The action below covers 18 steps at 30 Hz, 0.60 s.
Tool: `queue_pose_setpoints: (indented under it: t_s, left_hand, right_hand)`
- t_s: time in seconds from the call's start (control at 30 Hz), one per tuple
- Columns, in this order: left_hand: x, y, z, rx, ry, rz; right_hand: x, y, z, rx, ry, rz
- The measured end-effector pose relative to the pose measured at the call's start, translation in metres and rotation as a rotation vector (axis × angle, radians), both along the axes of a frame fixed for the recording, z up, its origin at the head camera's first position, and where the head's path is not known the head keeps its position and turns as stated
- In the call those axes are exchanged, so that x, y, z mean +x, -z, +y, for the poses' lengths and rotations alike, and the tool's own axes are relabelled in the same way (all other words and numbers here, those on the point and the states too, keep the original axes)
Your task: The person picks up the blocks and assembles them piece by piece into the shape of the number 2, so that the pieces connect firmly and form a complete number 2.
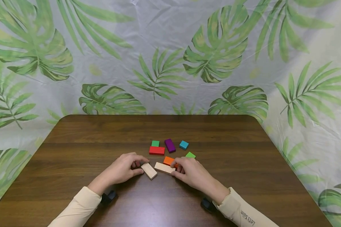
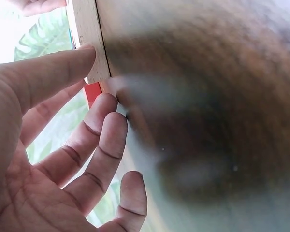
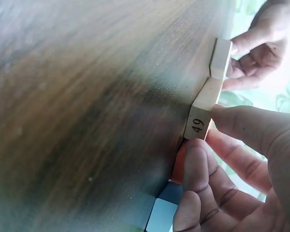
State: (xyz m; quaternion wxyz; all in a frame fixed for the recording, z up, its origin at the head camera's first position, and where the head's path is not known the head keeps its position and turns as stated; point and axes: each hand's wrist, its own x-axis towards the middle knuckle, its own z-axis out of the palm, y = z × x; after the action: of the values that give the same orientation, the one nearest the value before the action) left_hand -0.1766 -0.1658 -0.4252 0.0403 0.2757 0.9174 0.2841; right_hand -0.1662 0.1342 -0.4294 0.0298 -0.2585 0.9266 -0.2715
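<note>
Two plain wooden blocks lie on the brown table in the head view. My left hand (image 1: 126, 168) pinches the left wooden block (image 1: 149, 171) between thumb and index finger; this block is set at a slant. At the right, my right hand (image 1: 194, 173) grips the other wooden block (image 1: 163, 167) by its right end, thumb on the near side. The right wrist view shows "49" printed on the end of that wooden block (image 3: 198, 121). Just behind it sits an orange block (image 1: 169, 160), partly hidden by my right fingers. A small gap separates the wooden blocks.
Farther back are a red block (image 1: 157, 150), a small green block (image 1: 155, 143) touching its rear, a purple block (image 1: 170, 145) and a blue block (image 1: 183, 145). Behind my right hand lies a light green block (image 1: 190, 154). A leaf-patterned curtain (image 1: 170, 63) hangs beyond the table (image 1: 102, 129).
</note>
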Motion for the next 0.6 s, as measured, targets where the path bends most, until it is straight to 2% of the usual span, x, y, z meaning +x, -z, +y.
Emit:
queue_pose_setpoints:
  t_s: [0.33, 0.6]
  left_hand:
    - [-0.0028, 0.0026, -0.0003, 0.006, 0.013, -0.004]
    - [-0.0009, 0.0023, 0.0000, 0.002, -0.020, -0.025]
  right_hand:
    - [0.0003, -0.0005, 0.0007, 0.014, 0.016, -0.017]
    - [0.0009, -0.0001, 0.0009, 0.022, 0.029, -0.025]
